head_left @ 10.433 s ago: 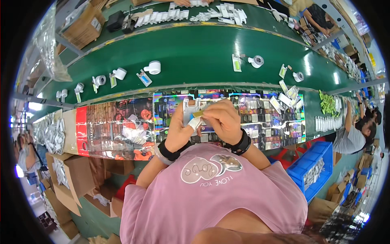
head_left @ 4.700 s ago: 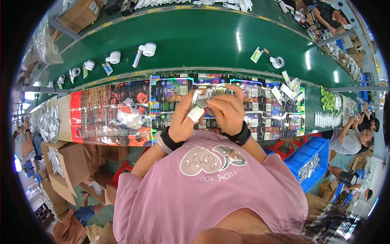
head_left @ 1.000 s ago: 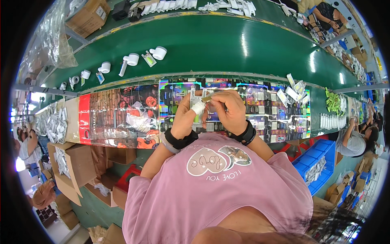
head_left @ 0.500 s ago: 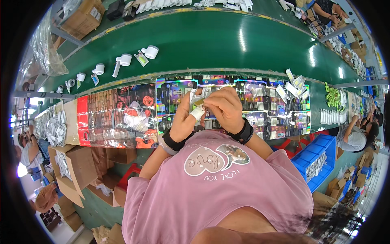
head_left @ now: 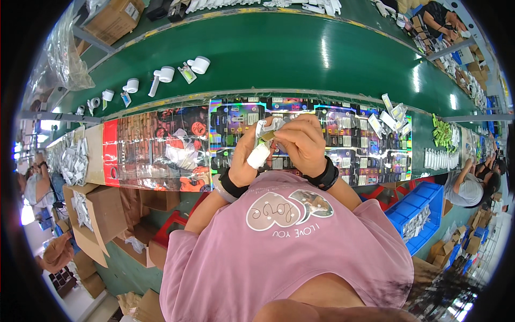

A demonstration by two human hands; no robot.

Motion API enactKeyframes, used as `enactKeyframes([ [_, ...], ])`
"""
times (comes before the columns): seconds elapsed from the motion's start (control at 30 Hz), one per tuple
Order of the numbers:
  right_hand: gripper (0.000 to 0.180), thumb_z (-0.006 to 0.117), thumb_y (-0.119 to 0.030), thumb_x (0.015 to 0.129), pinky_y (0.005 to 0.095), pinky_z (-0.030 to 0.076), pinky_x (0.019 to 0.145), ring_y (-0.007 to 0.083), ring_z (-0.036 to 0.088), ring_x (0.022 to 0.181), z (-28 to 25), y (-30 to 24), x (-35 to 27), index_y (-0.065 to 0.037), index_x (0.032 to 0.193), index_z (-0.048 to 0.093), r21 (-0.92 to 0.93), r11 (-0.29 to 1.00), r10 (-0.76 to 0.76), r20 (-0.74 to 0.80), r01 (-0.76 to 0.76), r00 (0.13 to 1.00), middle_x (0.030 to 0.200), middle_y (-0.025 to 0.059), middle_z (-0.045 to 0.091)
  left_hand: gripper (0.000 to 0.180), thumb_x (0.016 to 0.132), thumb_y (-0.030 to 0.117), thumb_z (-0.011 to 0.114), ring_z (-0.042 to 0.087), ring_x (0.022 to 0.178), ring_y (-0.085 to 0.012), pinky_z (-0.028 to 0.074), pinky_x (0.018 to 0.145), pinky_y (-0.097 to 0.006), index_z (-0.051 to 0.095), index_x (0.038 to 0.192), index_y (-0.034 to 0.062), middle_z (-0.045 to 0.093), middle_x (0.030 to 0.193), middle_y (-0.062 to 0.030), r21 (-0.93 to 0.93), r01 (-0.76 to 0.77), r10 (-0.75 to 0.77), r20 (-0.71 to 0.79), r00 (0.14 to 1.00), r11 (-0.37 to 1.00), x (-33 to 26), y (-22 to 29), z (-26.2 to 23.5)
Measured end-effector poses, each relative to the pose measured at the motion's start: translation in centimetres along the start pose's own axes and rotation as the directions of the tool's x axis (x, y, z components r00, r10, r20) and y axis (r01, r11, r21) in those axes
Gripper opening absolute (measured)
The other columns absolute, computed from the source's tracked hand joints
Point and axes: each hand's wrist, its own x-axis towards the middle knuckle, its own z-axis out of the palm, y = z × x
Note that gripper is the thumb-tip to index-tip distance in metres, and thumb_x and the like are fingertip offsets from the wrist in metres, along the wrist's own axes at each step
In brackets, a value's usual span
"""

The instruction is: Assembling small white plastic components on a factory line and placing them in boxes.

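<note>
White plastic casing [head_left: 262,127] is in my two hands, in front of my chest and above the printed sheets [head_left: 230,114]. My left hand [head_left: 242,156] is half curled; it has hold of the casing from the left side, and its thumb wears a white wrapping [head_left: 258,156]. My right hand [head_left: 303,144] is nearly closed, the thumb and forefinger pinched together at a small brownish flat piece [head_left: 267,136]. I cannot tell if this piece sits inside the casing or only lies against it, because my fingers hide one part. Around each wrist I have a black band [head_left: 325,175].

To the right lies a loose heap of white parts [head_left: 395,120], and farther are small green parts [head_left: 442,133], near a row of white pieces [head_left: 441,159]. Beyond the sheets is the green belt [head_left: 257,59]; on its left portion are white round-headed parts [head_left: 200,65], with a flat panel [head_left: 186,73] just beside one. At my right side, a blue crate [head_left: 421,194] contains more whitish pieces.
</note>
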Motion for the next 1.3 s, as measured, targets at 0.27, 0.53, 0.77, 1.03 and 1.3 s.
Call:
enactKeyframes([
  [0.27, 0.027, 0.074, -0.002, 0.064, 0.0334, 0.041, 0.076, 0.0186, 0.057, 0.074, 0.0, 0.0, -0.1, -0.011, 0.088, 0.067, -0.025, 1.000, 0.003, -0.002, -0.003, 1.000, 0.083, 0.0011, 0.063, 0.041, 0.093, 0.012, 0.050, 0.048, 0.060, -0.0052, 0.042, 0.052, -0.020, 0.042, 0.133, 0.0025, 0.054, 0.089, -0.0025, 0.217, -0.066, 0.081, -0.063, 0.995, 0.974, 0.2, -0.7, 0.3],
  [0.53, 0.027, 0.073, 0.000, 0.064, 0.0334, 0.041, 0.072, 0.0199, 0.055, 0.071, 1.1, 0.1, -0.6, -0.010, 0.088, 0.066, -0.021, 1.000, 0.001, -0.051, -0.002, 0.999, 0.081, 0.0016, 0.062, 0.037, 0.095, 0.011, 0.047, 0.047, 0.055, -0.0055, 0.041, 0.049, -0.021, 0.045, 0.131, 0.0037, 0.052, 0.076, -0.0009, 0.307, -0.092, 0.128, -0.101, 0.987, 0.947, 0.1, -1.2, 0.2],
  [0.77, 0.019, 0.071, -0.005, 0.066, 0.0355, 0.042, 0.072, 0.0203, 0.056, 0.069, 2.0, 1.2, -0.8, -0.012, 0.083, 0.065, -0.068, 0.996, 0.050, -0.091, -0.056, 0.995, 0.077, 0.0008, 0.061, 0.034, 0.095, 0.010, 0.042, 0.047, 0.054, -0.0061, 0.041, 0.045, -0.022, 0.050, 0.128, 0.0059, 0.052, 0.075, -0.0006, 0.322, -0.011, 0.047, -0.104, 0.993, 0.947, 1.4, -1.3, -0.7],
  [1.03, 0.014, 0.070, -0.016, 0.074, 0.0361, 0.044, 0.076, 0.0224, 0.059, 0.079, 1.1, 5.3, -0.7, -0.013, 0.088, 0.067, -0.042, 0.995, 0.096, 0.017, -0.095, 0.995, 0.084, 0.0014, 0.061, 0.035, 0.099, 0.029, 0.040, 0.051, 0.053, -0.0120, 0.046, 0.045, -0.026, 0.048, 0.121, 0.0033, 0.054, 0.072, -0.0063, 0.091, 0.187, -0.168, -0.183, 0.969, 0.978, 5.4, -2.3, -1.4],
  [1.3, 0.011, 0.061, -0.006, 0.076, 0.0407, 0.048, 0.064, 0.0295, 0.060, 0.075, -9.3, 14.0, -6.2, -0.009, 0.086, 0.065, -0.375, 0.748, 0.465, -0.291, -0.547, 0.836, 0.080, 0.0096, 0.062, 0.026, 0.089, 0.009, 0.058, 0.060, 0.071, -0.0109, 0.047, 0.065, -0.024, 0.058, 0.112, -0.0004, 0.064, 0.085, -0.0065, 0.461, 0.305, -0.231, -0.210, 0.950, 0.834, 10.5, -4.7, -5.3],
])
